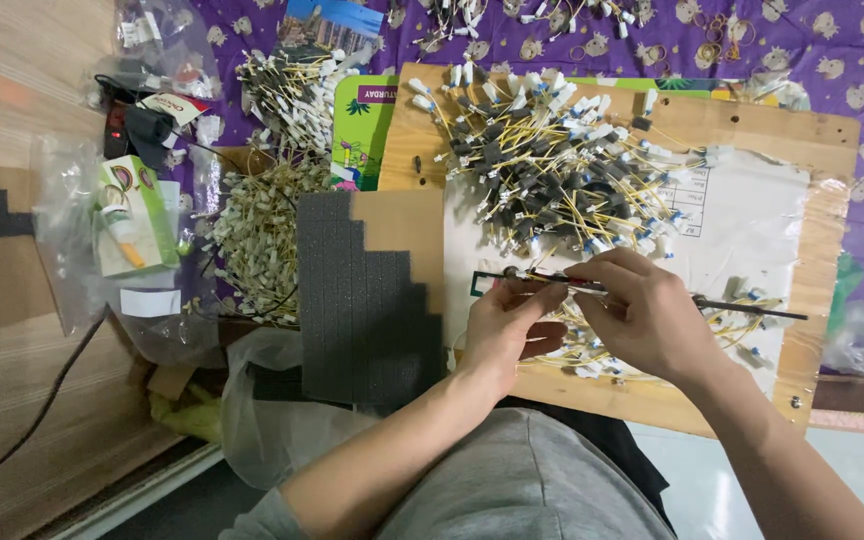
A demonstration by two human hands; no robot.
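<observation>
Left hand (pixel 504 325): fingers curled and pinched onto the left part of a thin dark rod (pixel 742 307), thumb and fingertips closed around it near the rod's left end.
Right hand (pixel 642 310): just beside the left one, fingers bent and pressed down on the same rod near its middle; whether it also nips a cable there cannot be told.
Wooden board (pixel 832 140): the big plywood panel that carries the work, lying on a purple patterned cloth (pixel 852 60); both hands sit near its front edge.
White sheet (pixel 762 215): paper spread over the board's right half, under the rod and the hands.
Foam block (pixel 367 300): dark grey, stepped outline, overlapping the board's left edge.
Cable heap (pixel 552 165): a large tangle of short yellow cables with grey sleeves and white and blue plugs, piled toward the board's back edge.
Second heap (pixel 262 235): paler bundled cables off the board's left edge, on the cloth.
Rod: lies almost level across the sheet near the front edge, its right end reaching toward the board's right edge.
Threaded cables (pixel 742 325): a few yellow cables with blue plugs hanging along the rod's right part.
Green carton (pixel 137 215): a small box on the floor, well apart to the left.
</observation>
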